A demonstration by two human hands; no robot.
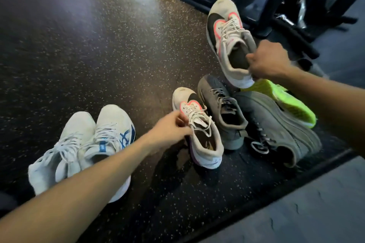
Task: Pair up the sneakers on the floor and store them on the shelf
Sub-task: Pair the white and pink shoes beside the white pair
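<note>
Pinching the heel collar of a cream sneaker with pink trim, the right hand holds it in the air at upper right of the frame, toe pointing away, above a neon yellow sneaker. At centre the left hand curls its fingers at the laces of the matching cream sneaker on the speckled floor, apparently gripping them, though blur hides the contact. Two grey sneakers lie just right of it, and a white pair with blue stripes stands at lower left.
</note>
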